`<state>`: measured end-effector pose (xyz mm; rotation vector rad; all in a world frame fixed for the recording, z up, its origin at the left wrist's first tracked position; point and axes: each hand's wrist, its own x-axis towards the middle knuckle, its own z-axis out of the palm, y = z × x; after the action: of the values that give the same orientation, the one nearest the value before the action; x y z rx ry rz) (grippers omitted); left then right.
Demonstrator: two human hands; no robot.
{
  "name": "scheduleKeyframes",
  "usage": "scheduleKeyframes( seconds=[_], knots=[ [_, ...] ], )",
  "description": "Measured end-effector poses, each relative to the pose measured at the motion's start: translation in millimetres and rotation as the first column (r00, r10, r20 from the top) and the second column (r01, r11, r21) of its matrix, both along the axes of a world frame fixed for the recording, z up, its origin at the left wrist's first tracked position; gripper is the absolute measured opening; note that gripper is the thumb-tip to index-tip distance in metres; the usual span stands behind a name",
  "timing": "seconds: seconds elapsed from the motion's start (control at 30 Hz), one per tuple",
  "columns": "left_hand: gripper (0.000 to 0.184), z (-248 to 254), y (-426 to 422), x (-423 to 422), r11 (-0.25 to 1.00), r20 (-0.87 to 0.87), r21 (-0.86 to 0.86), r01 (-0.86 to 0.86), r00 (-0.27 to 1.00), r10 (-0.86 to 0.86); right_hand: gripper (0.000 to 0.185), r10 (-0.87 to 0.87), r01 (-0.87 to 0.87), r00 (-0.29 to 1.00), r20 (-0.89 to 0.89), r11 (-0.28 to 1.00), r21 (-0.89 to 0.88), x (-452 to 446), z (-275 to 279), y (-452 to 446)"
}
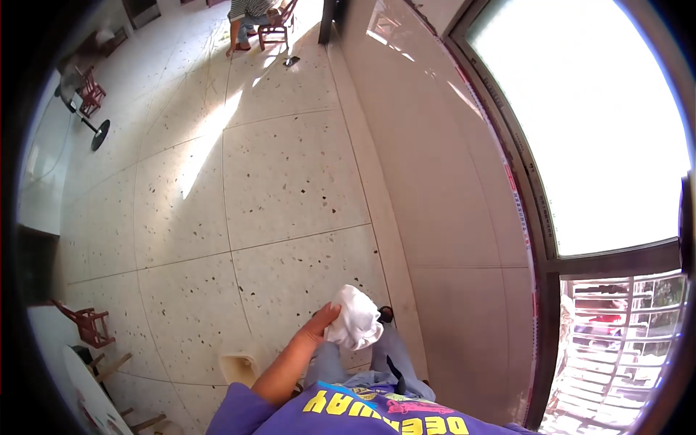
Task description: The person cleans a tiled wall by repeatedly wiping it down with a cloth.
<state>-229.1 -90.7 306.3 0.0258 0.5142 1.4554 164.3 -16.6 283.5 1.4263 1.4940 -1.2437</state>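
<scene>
My left hand [324,324] is closed on a bunched white cloth [354,319], with the thumb lying along its near side. The cloth hangs in front of my legs, above the floor, and hides most of my fingers. My right hand does not show. Below the cloth are my grey-blue trousers [388,366] and the dark tip of one shoe [386,314]. A purple shirt [348,417] with yellow letters fills the bottom edge.
To my right runs a tiled wall [464,217] with a brown-framed window [544,239]. A beige tub [239,368] is left of my legs. Red chairs [90,326] and a standing fan [90,127] line the left. A seated person [250,22] bends down far ahead on the speckled floor [290,174].
</scene>
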Motion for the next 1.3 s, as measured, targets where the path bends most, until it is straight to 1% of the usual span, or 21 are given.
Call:
scheduleKeyframes(
  seconds=[0.03, 0.07, 0.13, 0.2, 0.27, 0.37, 0.43, 0.53, 0.57, 0.63, 0.67, 0.7, 0.8, 0.9, 0.93, 1.1, 1.2, 1.27, 1.3],
  knots=[
    [0.077, 13.5, -8.5, -15.2, 0.999, -0.056, 0.031, -0.031, 0.998, 0.032, 0.049, 0.019, -0.019, 1.000, -0.006, 1.000, 0.007, -5.4, 4.3, 4.7],
    [0.075, 2.5, -26.3, -32.5, 0.999, -0.078, 0.000, -0.050, 0.996, 0.050, 0.049, 0.036, -0.036, 0.999, -0.009, 0.999, 0.011, -14.2, 9.3, 9.7],
    [0.072, -12.6, -54.2, -60.4, 0.983, -0.028, -0.060, -0.171, 0.985, 0.169, 0.048, 0.071, -0.070, 0.997, -0.016, 0.997, 0.019, -29.8, 17.9, 21.8],
    [0.068, -22.5, -82.4, -91.5, 0.950, -0.031, -0.170, -0.261, 0.965, 0.260, 0.048, 0.097, -0.096, 0.995, -0.022, 0.995, 0.024, -45.4, 21.1, 33.0],
    [0.067, -18.8, -97.6, -120.1, 0.935, -0.087, -0.144, -0.325, 0.945, 0.315, 0.047, 0.114, -0.113, 0.993, -0.026, 0.993, 0.028, -61.9, 21.7, 45.9],
    [0.069, -38.7, -118.6, -155.0, 0.888, -0.072, -0.235, -0.396, 0.918, 0.390, 0.046, 0.136, -0.135, 0.990, -0.032, 0.991, 0.021, -87.9, 18.2, 64.5],
    [0.070, -37.3, -120.1, -175.7, 0.847, -0.041, -0.288, -0.447, 0.889, 0.455, 0.046, 0.152, -0.152, 0.988, -0.037, 0.988, 0.013, -109.3, 11.0, 81.5],
    [0.076, -37.9, -116.5, -199.1, 0.799, -0.083, -0.312, -0.513, 0.853, 0.515, 0.045, 0.190, -0.191, 0.980, -0.052, 0.982, -0.001, -146.2, -3.4, 113.1],
    [0.077, -33.6, -113.9, -205.6, 0.780, -0.127, -0.300, -0.549, 0.834, 0.538, 0.045, 0.200, -0.201, 0.978, -0.060, 0.980, -0.003, -160.4, -6.4, 125.7],
    [0.077, -22.7, -110.0, -220.6, 0.763, -0.152, -0.312, -0.566, 0.822, 0.548, 0.044, 0.220, -0.221, 0.973, -0.068, 0.975, -0.008, -185.2, -10.5, 148.8],
    [0.077, -13.2, -110.5, -223.6, 0.753, -0.161, -0.324, -0.573, 0.817, 0.553, 0.044, 0.228, -0.229, 0.971, -0.077, 0.973, -0.011, -199.0, -10.7, 161.0],
    [0.077, -13.5, -110.2, -233.4, 0.753, -0.108, -0.321, -0.575, 0.812, 0.574, 0.044, 0.245, -0.247, 0.966, -0.086, 0.969, -0.010, -215.5, -10.4, 174.5],
    [0.076, -6.8, -107.6, -258.8, 0.683, -0.161, -0.325, -0.654, 0.750, 0.642, 0.043, 0.279, -0.281, 0.953, -0.122, 0.960, -0.007, -265.1, -11.5, 205.6],
    [0.074, -4.8, -96.7, -289.4, 0.636, -0.213, -0.397, -0.662, 0.740, 0.638, 0.042, 0.285, -0.289, 0.947, -0.147, 0.957, -0.004, -306.8, -11.4, 226.2],
    [0.074, -6.9, -90.8, -300.1, 0.645, -0.211, -0.388, -0.658, 0.745, 0.633, 0.042, 0.286, -0.290, 0.946, -0.154, 0.957, -0.004, -320.4, -11.4, 231.5],
    [0.072, -15.8, -47.8, -377.0, 0.707, -0.172, -0.347, -0.617, 0.782, 0.599, 0.041, 0.248, -0.253, 0.955, -0.162, 0.967, -0.009, -381.5, -11.3, 236.8],
    [0.071, -10.6, -14.5, -425.0, 0.761, -0.166, -0.343, -0.550, 0.833, 0.528, 0.040, 0.191, -0.193, 0.971, -0.142, 0.981, 0.002, -406.8, -6.7, 230.5],
    [0.073, -4.9, 12.0, -462.6, 0.811, -0.203, -0.312, -0.495, 0.869, 0.452, 0.039, 0.143, -0.143, 0.982, -0.121, 0.990, 0.010, -414.6, -0.7, 222.0],
    [0.073, -9.8, 19.2, -478.1, 0.831, -0.218, -0.303, -0.466, 0.883, 0.416, 0.039, 0.125, -0.125, 0.987, -0.098, 0.992, 0.008, -413.6, 7.2, 218.1]
  ],
)
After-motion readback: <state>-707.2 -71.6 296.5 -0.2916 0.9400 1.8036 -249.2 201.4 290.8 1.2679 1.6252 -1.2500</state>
